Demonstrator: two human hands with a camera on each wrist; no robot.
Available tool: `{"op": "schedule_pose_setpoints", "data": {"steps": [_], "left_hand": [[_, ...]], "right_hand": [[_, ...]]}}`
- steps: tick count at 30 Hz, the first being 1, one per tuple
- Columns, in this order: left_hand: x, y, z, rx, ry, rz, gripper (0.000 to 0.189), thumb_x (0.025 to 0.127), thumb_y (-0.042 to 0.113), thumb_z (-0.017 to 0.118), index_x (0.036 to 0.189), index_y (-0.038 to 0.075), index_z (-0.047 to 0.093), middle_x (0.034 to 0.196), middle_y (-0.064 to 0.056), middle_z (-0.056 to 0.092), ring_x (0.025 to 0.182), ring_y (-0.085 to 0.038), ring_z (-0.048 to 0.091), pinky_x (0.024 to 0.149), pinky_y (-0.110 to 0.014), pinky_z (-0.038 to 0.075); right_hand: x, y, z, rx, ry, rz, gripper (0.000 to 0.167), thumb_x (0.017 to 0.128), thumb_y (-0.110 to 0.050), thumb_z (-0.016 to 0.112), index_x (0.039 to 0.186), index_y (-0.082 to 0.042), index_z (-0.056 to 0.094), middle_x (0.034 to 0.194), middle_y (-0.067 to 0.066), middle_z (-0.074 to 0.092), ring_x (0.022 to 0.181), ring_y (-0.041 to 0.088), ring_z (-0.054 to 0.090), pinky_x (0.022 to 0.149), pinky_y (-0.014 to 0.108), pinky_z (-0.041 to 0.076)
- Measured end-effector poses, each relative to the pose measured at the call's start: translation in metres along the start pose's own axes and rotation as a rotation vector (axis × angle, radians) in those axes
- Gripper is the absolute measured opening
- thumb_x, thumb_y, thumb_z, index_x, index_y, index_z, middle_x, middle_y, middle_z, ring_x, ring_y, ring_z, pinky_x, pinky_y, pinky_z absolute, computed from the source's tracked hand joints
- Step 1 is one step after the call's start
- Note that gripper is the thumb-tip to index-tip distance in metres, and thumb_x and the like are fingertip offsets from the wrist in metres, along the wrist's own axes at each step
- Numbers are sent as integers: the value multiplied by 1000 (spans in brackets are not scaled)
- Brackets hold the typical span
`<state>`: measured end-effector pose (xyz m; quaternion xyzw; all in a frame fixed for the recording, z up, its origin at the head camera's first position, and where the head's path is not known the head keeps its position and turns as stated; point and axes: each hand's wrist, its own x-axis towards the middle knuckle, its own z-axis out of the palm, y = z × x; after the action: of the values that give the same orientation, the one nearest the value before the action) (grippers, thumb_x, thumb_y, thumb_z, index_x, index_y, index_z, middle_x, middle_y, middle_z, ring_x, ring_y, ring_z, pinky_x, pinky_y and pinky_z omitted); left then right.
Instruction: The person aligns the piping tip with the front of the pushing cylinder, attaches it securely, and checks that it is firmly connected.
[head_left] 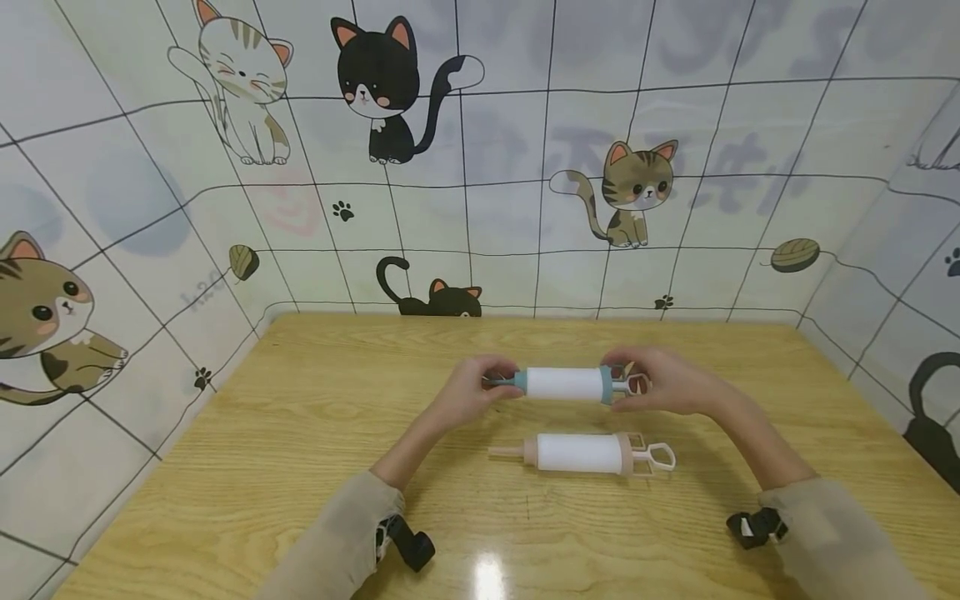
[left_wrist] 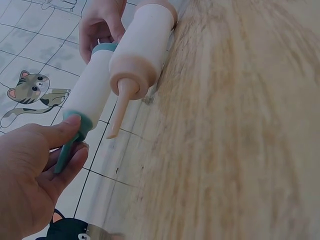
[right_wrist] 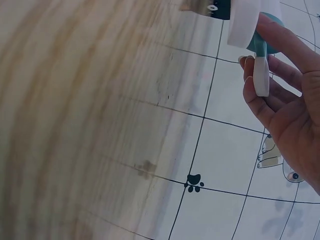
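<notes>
A large syringe with a white barrel and teal ends [head_left: 564,384] lies crosswise between both hands, nozzle to the left. My left hand [head_left: 467,392] pinches its teal nozzle end [left_wrist: 80,123] between thumb and fingers. At the other end, my right hand [head_left: 671,382] grips the teal collar, with the white plunger handle [right_wrist: 261,77] inside the curve of its fingers. Nearer to me, a second syringe with a white barrel and beige ends [head_left: 579,452] lies parallel on the table, untouched. Its thin nozzle [left_wrist: 120,112] also points left, its looped handle [head_left: 663,457] right.
The wood-grain table [head_left: 337,467] fills the lower view. Behind it and at both sides hangs a white gridded sheet [head_left: 502,208] printed with cartoon cats. Dark wrist straps with small cameras sit at the left sleeve [head_left: 330,533] and the right sleeve [head_left: 840,533].
</notes>
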<state>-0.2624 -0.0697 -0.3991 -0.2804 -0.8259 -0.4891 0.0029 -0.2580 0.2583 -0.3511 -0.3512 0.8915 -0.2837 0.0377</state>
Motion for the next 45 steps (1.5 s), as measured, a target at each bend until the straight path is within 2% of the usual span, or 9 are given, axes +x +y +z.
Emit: {"op": "schedule_pose_setpoints", "data": {"steps": [5, 12, 19, 29, 39, 45], "left_hand": [[3, -5, 1, 35, -20, -8, 23, 91, 13, 78, 110, 2, 71, 105, -7, 71, 94, -16, 66, 83, -25, 58], [6, -7, 3, 64, -73, -45, 26, 91, 13, 77, 112, 0, 70, 105, -9, 72, 96, -19, 68, 85, -28, 58], [7, -7, 4, 75, -106, -77, 27, 90, 13, 78, 112, 0, 69, 102, -6, 70, 94, -16, 67, 86, -26, 57], [9, -10, 6, 95, -124, -96, 28, 90, 15, 78, 112, 1, 70, 102, -5, 70, 94, -14, 66, 86, -25, 56], [10, -11, 6, 91, -139, -126, 29, 91, 15, 77, 114, 1, 69, 105, -5, 69, 97, -15, 65, 88, -27, 56], [10, -11, 5, 93, -150, -142, 31, 92, 17, 77, 117, 2, 67, 108, -5, 69, 101, -17, 64, 91, -30, 55]], "right_hand": [[4, 6, 1, -11, -34, 23, 50, 82, -25, 87, 121, -5, 62, 95, 0, 64, 75, 13, 59, 61, 26, 52], [8, 14, 5, 32, -112, 61, 55, 82, -25, 87, 124, 0, 60, 98, 3, 66, 82, 14, 64, 68, 28, 56], [10, 19, 8, 20, -128, 63, 56, 80, -27, 88, 121, -1, 61, 99, 4, 65, 87, 18, 65, 74, 33, 59], [13, 26, 10, 19, -150, 57, 55, 79, -31, 88, 119, -3, 61, 100, 4, 66, 88, 17, 63, 73, 31, 57], [12, 23, 9, 9, -171, 93, 59, 81, -31, 87, 123, -2, 60, 103, 6, 66, 92, 18, 64, 77, 33, 57], [11, 22, 8, 19, -186, 121, 61, 82, -33, 86, 128, -3, 59, 108, 8, 66, 96, 22, 63, 80, 39, 57]]}}
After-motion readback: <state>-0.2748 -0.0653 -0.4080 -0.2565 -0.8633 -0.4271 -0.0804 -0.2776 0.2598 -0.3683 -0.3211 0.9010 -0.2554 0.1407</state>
